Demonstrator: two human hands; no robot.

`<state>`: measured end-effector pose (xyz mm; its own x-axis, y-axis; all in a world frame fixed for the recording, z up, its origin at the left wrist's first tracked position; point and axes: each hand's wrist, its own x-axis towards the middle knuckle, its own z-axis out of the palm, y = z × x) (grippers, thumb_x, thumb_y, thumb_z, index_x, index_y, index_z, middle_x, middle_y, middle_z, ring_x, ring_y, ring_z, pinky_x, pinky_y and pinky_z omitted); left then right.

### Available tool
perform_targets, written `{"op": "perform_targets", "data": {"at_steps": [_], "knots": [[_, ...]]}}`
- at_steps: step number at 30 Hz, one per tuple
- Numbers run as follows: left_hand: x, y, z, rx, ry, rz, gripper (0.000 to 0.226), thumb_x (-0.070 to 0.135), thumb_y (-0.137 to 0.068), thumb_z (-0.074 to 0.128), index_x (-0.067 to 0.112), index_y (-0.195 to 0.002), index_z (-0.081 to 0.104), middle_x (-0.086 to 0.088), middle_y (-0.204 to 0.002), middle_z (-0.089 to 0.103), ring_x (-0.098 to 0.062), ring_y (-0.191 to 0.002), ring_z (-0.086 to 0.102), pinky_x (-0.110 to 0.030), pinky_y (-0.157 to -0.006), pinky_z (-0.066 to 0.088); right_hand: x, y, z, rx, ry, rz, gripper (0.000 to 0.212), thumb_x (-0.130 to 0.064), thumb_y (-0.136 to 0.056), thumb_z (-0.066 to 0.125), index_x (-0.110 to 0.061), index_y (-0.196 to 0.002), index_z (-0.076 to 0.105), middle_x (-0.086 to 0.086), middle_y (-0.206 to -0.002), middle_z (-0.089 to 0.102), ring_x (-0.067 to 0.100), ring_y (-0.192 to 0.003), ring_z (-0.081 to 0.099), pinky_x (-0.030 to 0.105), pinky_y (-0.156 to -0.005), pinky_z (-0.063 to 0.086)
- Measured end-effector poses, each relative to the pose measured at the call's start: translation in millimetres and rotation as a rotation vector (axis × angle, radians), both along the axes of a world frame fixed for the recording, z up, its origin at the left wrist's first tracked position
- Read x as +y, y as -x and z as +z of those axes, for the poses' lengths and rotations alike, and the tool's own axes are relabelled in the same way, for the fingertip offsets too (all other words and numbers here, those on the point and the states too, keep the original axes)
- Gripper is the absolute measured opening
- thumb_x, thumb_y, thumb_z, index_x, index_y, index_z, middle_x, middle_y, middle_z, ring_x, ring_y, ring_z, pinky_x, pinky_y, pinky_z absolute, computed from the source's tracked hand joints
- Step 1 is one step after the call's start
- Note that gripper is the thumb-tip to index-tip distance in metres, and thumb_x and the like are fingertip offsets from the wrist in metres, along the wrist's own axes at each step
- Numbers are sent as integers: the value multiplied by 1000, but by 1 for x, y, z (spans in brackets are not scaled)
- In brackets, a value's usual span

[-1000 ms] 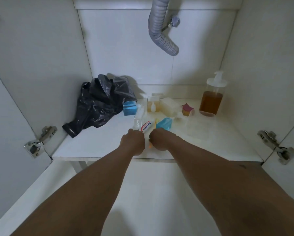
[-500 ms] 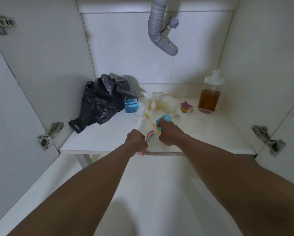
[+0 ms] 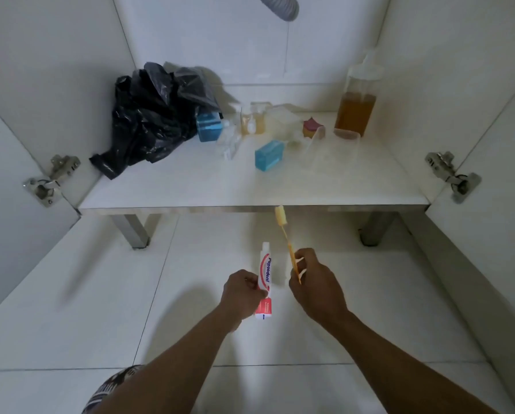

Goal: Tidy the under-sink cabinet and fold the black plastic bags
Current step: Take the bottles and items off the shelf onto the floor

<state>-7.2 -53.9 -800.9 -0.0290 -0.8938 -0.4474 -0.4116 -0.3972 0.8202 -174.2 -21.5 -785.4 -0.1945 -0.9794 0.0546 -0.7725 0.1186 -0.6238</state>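
Far ahead of the fingers and off to their left, the left hinge (image 3: 45, 180), one of two metal ones, sits at the cabinet wall. Just inside it, one crumpled heap of black plastic bags (image 3: 154, 121), glossy and creased, lies in the back left corner of the white cabinet base (image 3: 190, 189). Two rectangular boxes stand there: the back blue box (image 3: 209, 126) against the bags, and the front blue box (image 3: 269, 155) straight ahead of the fingers. Between them one clear bottle (image 3: 230, 141) lies on its side, with one small amber bottle (image 3: 253, 122) behind it. Nearer, above the white tiled floor (image 3: 100, 309), the left hand (image 3: 241, 289) holds one soft red-and-white toothpaste tube (image 3: 265, 273) at its middle, fingers (image 3: 251, 283) curled round it, cap pointing away. Just beside it the right hand (image 3: 317, 286) grips the handle of one slim orange toothbrush (image 3: 286, 234), fingers (image 3: 302, 259) curled on it, its pale bristled head toward the base's front edge. Ahead and right of the fingers stand what look like two clear plastic containers (image 3: 345, 141), one red-and-yellow sponge (image 3: 313, 127) and one tall pump dispenser (image 3: 356, 109) of amber liquid. Furthest right is the right hinge (image 3: 453, 174).
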Motion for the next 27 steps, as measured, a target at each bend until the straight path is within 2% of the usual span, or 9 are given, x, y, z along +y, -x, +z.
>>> {"op": "perform_targets", "data": {"at_steps": [2,4,6,9,11,15,20,23,27], "knots": [[4,-2,-15,-19,-70,52,27,2,-79,79,22,-85,62,-10,-102,70,-30,-88,73,-48,-70,63,8,-4,-23,4,-123,26,29,-27,-94,64,-29,-115,43,-8,-86,62,10,-71,63,24,-68,57],[5,-3,-30,-46,-102,87,25,1,-78,79,20,-83,64,-13,-103,70,-31,-84,73,-48,-67,63,11,-9,-43,13,-230,52,35,-29,-93,64,-26,-122,46,-1,-99,67,16,-84,66,34,-77,58],[5,-4,-40,-71,-118,125,22,0,-79,78,17,-86,65,-14,-102,70,-29,-79,73,-47,-65,63,11,-13,-55,30,-319,74,36,-31,-92,65,-23,-122,47,4,-106,66,22,-92,65,38,-83,56],[3,-4,-51,-149,-77,116,20,5,-80,78,17,-87,64,-10,-105,69,-24,-84,70,-33,-63,61,9,-17,-65,41,-403,78,35,-29,-92,65,-19,-120,47,7,-112,61,26,-101,63,34,-85,53],[2,-4,-54,-201,-44,78,23,8,-80,79,15,-98,66,-7,-109,68,-21,-86,66,-24,-57,55,7,-19,-70,48,-415,93,37,-30,-91,65,-19,-119,45,8,-113,60,29,-104,63,38,-88,53],[-1,-5,-57,-344,35,-29,33,19,-81,77,19,-109,60,-4,-111,70,-21,-87,66,-28,-64,54,3,-21,-74,75,-428,124,39,-29,-91,64,-18,-122,45,9,-115,59,30,-106,60,38,-88,52],[-1,-8,-59,-454,77,-124,33,29,-82,75,27,-109,57,-2,-109,71,-25,-91,70,-38,-77,60,2,-26,-78,62,-397,137,28,-31,-91,63,-18,-113,50,4,-111,60,25,-105,60,37,-89,52],[-1,-9,-58,-496,106,-151,35,33,-83,75,28,-113,58,0,-110,72,-24,-95,69,-36,-79,58,2,-25,-77,55,-380,119,26,-33,-92,62,-18,-111,52,3,-111,61,25,-104,61,37,-89,52],[-5,-7,-46,-548,202,-176,37,41,-87,70,29,-120,57,3,-108,71,-22,-100,67,-34,-82,54,-1,-17,-68,22,-331,71,37,-33,-95,59,-19,-128,50,4,-118,60,25,-114,58,33,-93,47]]}}
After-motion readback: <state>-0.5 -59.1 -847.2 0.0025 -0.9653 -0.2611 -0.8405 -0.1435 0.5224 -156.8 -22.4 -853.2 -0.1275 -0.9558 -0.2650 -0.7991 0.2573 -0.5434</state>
